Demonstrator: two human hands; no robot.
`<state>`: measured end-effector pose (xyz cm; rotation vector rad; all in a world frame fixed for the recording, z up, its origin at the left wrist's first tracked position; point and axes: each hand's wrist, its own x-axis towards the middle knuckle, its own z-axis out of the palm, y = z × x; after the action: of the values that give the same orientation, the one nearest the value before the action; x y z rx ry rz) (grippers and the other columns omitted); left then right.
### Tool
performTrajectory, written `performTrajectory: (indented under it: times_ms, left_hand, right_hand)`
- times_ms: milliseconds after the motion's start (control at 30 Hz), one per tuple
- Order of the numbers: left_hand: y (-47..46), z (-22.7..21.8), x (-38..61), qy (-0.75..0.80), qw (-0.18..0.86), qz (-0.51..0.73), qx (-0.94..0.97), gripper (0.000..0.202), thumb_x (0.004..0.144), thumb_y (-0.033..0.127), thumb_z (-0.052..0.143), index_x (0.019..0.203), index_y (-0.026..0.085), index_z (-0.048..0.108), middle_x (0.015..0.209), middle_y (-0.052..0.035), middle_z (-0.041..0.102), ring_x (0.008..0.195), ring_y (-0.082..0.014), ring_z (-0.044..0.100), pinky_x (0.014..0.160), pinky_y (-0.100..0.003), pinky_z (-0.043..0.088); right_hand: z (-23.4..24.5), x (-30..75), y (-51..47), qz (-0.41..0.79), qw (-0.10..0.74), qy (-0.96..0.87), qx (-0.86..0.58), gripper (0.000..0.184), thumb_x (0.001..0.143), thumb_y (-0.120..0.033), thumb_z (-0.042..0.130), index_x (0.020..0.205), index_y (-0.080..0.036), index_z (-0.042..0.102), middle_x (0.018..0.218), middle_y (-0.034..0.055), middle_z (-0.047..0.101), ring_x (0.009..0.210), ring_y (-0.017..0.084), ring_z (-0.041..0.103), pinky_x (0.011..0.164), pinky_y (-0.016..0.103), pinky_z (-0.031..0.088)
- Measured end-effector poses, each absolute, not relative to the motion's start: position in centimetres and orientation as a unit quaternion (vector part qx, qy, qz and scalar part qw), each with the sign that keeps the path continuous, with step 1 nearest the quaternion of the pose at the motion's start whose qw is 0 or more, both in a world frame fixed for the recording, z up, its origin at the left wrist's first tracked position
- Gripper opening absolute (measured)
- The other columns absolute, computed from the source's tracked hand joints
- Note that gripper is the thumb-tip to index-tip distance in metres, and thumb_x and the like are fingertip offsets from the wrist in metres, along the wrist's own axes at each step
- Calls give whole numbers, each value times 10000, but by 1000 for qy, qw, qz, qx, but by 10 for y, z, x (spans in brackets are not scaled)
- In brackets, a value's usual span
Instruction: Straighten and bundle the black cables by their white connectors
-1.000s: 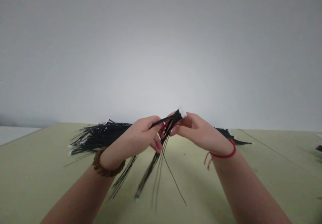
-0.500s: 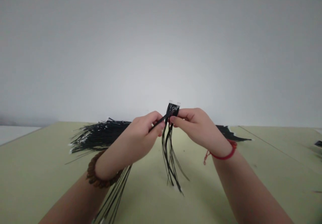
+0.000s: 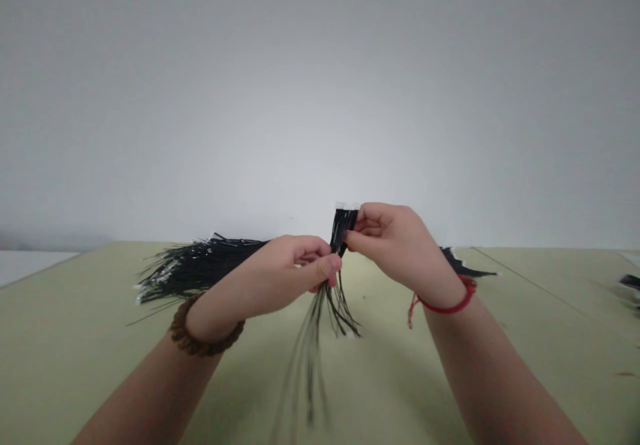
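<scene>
A bundle of thin black wires (image 3: 344,225) with small white connectors at its top end is held up over the table, between both hands. My left hand (image 3: 300,265) pinches the wires lower down, thumb and fingers closed around them. Just above, my right hand (image 3: 393,238) grips the bundle close to the connectors with thumb and fingertips. Loose wire ends hang beneath the left hand, and some are blurred by motion. Behind the left wrist lies a large pile of black wires (image 3: 200,268) with pale tips.
More black wires (image 3: 463,265) lie on the pale green table (image 3: 380,378), partly hidden behind the right wrist. A dark object (image 3: 631,281), too blurred to name, sits at the far right edge. A plain wall (image 3: 320,98) rises behind the table.
My left hand has moved right and slightly down onto the bundle. The wires it pulled to the left now hang down with the others. My right hand rose slightly.
</scene>
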<state>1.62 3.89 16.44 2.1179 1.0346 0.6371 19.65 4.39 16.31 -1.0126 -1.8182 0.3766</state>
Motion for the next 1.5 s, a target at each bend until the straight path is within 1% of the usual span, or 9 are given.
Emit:
performTrajectory:
  times_ms: [100,300,533,900,1067,1167,1267,1400,1500]
  left_hand:
    - [38,167,12,409,321,243,819,388,814,500,359,802,195,599,697,14,588,660,-68,543,575,-146,399]
    - [42,165,9,445,208,276,826,208,754,390,516,805,209,606,626,39,590,533,-34,497,478,-112,337]
    - [39,167,11,408,319,270,812,211,680,381,626,770,191,601,603,37,570,536,-37,499,484,-112,366]
    - [40,173,-8,441,259,296,807,191,753,365,526,729,176,539,559,59,462,494,-17,391,426,-101,263]
    - [44,166,6,361,347,417,759,141,823,328,421,787,191,424,660,43,547,587,-44,551,536,-126,417]
    - [46,164,16,296,420,479,712,117,841,317,398,811,205,380,620,73,483,478,-33,530,472,-126,412]
    - [46,165,20,257,457,539,659,94,842,287,403,802,208,370,621,80,448,445,-17,496,430,-112,388]
    - [46,167,18,221,450,619,604,66,841,248,412,796,205,391,616,76,409,453,2,453,423,-95,364]
    - [46,170,17,195,422,687,559,69,839,235,422,779,207,402,624,72,392,448,12,406,396,-95,304]
  right_hand:
    - [165,196,41,187,503,-739,-408,36,668,-135,550,689,-131,578,639,4,613,608,113,576,523,196,416]
    - [168,194,37,252,517,-716,-396,81,667,-137,552,738,-109,578,656,23,610,576,126,595,525,221,478]
    - [170,192,35,295,506,-721,-371,60,696,-166,558,726,-115,564,656,23,605,583,120,596,561,240,511]
    - [171,197,32,217,504,-727,-413,95,731,-216,604,713,-123,609,657,27,627,619,117,605,544,200,464]
    - [170,191,32,246,520,-701,-421,167,798,-286,536,848,-127,527,715,47,638,621,143,640,537,230,523]
    - [166,181,31,279,485,-712,-425,135,812,-257,498,877,-139,506,689,39,637,566,141,635,492,229,527]
    - [162,173,29,301,434,-731,-432,124,820,-255,475,792,-136,500,670,59,642,533,146,631,451,221,515]
    - [159,172,26,319,373,-762,-422,209,839,-313,459,738,-137,509,659,63,646,525,135,624,454,207,503]
    - [158,175,27,348,289,-801,-392,152,795,-198,471,726,-127,586,668,53,651,550,127,624,484,201,502]
